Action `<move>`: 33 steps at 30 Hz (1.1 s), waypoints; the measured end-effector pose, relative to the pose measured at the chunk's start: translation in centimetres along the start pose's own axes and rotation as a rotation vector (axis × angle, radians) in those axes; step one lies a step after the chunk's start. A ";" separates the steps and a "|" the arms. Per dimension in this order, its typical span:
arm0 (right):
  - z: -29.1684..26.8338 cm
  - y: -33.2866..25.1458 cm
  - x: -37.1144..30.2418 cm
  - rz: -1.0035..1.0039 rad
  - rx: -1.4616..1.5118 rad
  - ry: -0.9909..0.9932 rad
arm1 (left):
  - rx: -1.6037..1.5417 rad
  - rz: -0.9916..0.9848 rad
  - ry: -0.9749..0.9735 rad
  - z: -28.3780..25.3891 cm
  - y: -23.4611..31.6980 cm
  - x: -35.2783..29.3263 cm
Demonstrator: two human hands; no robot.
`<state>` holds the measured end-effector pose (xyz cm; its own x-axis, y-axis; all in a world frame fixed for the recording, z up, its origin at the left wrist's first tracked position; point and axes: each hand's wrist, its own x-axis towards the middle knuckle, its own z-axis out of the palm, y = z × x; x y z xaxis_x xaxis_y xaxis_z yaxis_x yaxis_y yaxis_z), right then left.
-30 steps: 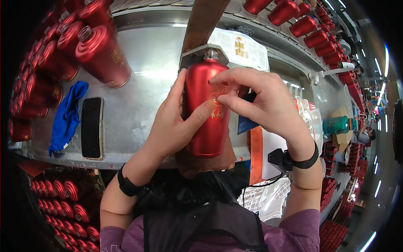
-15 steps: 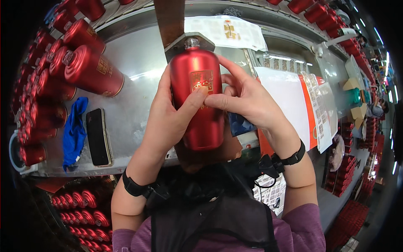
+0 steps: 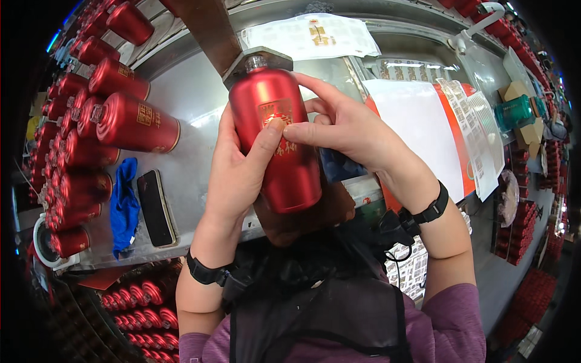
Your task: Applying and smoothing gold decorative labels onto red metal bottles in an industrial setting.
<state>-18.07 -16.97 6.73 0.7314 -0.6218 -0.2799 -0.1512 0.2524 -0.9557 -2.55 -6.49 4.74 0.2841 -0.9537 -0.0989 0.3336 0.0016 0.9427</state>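
Observation:
A shiny red bottle (image 3: 290, 181) with a clear glass neck and gold lettering lies in front of me, its neck pointing away against a dark angled metal holder (image 3: 280, 60). Along its left side my left hand (image 3: 239, 166) grips it, thumb laid over the gold label (image 3: 275, 112). From the right, my right hand (image 3: 342, 130) holds the bottle too; its thumb presses on the label close to the left thumb, and the index finger reaches to the bottle's shoulder. Under the bottle's base is a brown support (image 3: 336, 209). The fingers beneath the bottle are hidden.
Many red bottles (image 3: 139, 124) stand crowded at the left. Near them lie a blue cloth (image 3: 124, 209) and a phone (image 3: 156, 209). White paper (image 3: 411, 115) and printed sticker sheets (image 3: 469, 121) rest at the right; another sheet (image 3: 345, 39) lies at the back. More bottles (image 3: 142, 293) fill shelving below left.
My view has turned slightly, so the bottle appears a little further left and more tilted. Both hands keep their hold, with the thumbs still close together on the label.

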 end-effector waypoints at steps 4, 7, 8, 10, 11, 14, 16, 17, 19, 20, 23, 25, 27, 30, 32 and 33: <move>0.0 0.0 0.0 -0.012 -0.014 0.019 | -0.001 -0.023 0.033 0.1 0.0 0.1; -0.1 0.1 0.1 -0.013 0.011 0.005 | -0.054 -0.029 0.009 -0.2 0.2 -0.1; -0.1 0.2 0.1 -0.017 0.014 0.008 | -0.050 -0.028 0.006 -0.2 0.2 -0.2; -0.1 0.4 0.2 -0.023 0.034 -0.018 | -0.031 -0.017 0.004 -0.2 0.2 -0.2; -0.1 0.4 0.2 -0.026 0.036 -0.015 | -0.028 -0.016 0.000 -0.2 0.1 -0.2; -0.1 0.5 0.2 -0.025 0.050 -0.023 | -0.026 -0.016 -0.003 -0.3 0.0 -0.2; -0.1 0.6 0.2 -0.022 0.061 -0.020 | -0.012 -0.015 0.003 -0.3 -0.1 -0.2; -0.2 0.6 0.1 -0.024 0.063 -0.018 | -0.009 -0.015 0.001 -0.2 0.0 -0.2; -0.2 0.5 0.1 -0.021 0.034 -0.024 | -0.023 -0.026 0.008 -0.3 0.1 -0.3; -0.2 0.3 0.1 -0.022 0.032 -0.023 | -0.024 -0.024 0.007 -0.3 0.2 -0.3; -0.2 0.3 0.2 -0.035 0.046 -0.026 | 0.004 -0.016 -0.001 -0.3 0.1 -0.4; -0.3 0.4 0.2 -0.026 0.033 -0.017 | 0.021 -0.018 -0.005 -0.4 0.1 -0.3; -0.5 0.2 0.1 -0.016 0.032 -0.017 | 0.018 -0.022 -0.014 -0.3 0.0 -0.1; -0.3 0.0 0.0 -0.022 -0.005 -0.027 | 0.020 -0.020 -0.011 -0.5 0.3 -0.3; -0.8 0.2 0.3 -0.039 -0.054 -0.024 | 0.013 -0.012 -0.012 -0.6 0.2 -0.3; -1.4 0.4 0.5 -0.050 -0.032 0.027 | -0.010 -0.020 -0.019 -0.7 0.2 -0.3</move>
<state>-18.69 -18.16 6.05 0.7208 -0.6526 -0.2334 -0.1362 0.1968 -0.9709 -1.99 -5.96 4.71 0.2600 -0.9592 -0.1114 0.3483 -0.0145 0.9373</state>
